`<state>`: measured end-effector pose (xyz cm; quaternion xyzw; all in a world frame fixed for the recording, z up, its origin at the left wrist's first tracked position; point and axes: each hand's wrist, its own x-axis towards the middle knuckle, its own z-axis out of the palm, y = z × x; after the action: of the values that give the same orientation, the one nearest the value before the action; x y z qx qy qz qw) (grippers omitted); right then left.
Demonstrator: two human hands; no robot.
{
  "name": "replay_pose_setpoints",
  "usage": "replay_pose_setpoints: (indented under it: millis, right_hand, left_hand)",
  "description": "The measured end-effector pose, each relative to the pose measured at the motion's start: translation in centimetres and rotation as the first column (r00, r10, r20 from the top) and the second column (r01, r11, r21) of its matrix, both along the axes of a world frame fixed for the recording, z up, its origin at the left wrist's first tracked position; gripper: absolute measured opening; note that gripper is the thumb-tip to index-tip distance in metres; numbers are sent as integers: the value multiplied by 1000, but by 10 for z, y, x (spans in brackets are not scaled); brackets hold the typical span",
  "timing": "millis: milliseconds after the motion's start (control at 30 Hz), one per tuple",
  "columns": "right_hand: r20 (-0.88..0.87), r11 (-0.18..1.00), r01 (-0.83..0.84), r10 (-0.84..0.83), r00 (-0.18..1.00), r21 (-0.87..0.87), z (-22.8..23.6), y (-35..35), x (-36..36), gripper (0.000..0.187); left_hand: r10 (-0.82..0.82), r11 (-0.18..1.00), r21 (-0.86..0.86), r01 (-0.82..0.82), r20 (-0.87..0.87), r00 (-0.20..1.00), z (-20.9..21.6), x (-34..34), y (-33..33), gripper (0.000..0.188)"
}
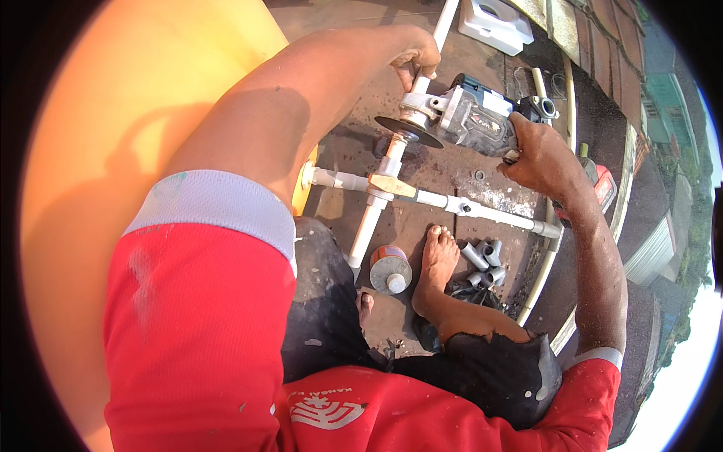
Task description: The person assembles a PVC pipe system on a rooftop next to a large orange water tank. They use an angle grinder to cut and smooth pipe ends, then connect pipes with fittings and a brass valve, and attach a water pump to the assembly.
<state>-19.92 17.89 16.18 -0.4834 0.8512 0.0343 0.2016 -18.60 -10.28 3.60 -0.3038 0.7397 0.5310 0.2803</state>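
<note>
while the left hand [416, 59] grips the white pipe [392, 154], the right hand [536, 151] holds the angle grinder [467, 117] against it.

It is an outdoor rooftop work spot: roof tiles [602, 30], a big yellow tank [113, 113], white pipes [482, 212], treetops below.

Single head-mounted fisheye view, looking steeply down over the wearer's own chest and knees at the rough dark concrete floor [452, 169]. Very close: the red short-sleeved shirt [196, 339] fills 6 to 9 o'clock. Forearms enter from the lower edge and reach toward 12 to 1 o'clock, where the left hand [416, 56] and right hand [538, 154] sit near frame top. Heavy barrel distortion; the round orange plastic tank wall [113, 113] bends along 9 to 11 o'clock. Black vignette rings the frame. No second view, so no overlap.
</note>
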Motion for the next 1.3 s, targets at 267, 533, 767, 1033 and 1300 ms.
replay_pose_setpoints:
  millis: [267, 533, 767, 1033, 1300]
  right_hand:
    - [106, 946, 321, -315, 943, -39, -4, 112, 15, 66]
    - [157, 953, 300, -290, 944, -38, -65, 128, 12, 45]
    - [102, 971, 189, -175, 979, -148, -89, 122, -7, 35]
    - [108, 977, 137, -120, 987, -161, -104, 105, -15, 35]
    - [67, 973, 96, -84, 994, -208, -107, 97, -17, 35]
  left_hand:
    - [117, 993, 31, -115, -57, 992, 6, 8, 7, 45]
    - [382, 918, -89, -387, -71, 921, -37, -6, 39, 42]
    - [394, 890, -209, -404, -92, 915, -34, -10, 53, 45]
    - [349, 905, -226, -359, -87, 933, -30, -10, 46, 46]
    - [331, 911, -238, -337, -66, 941, -16, -7, 55, 45]
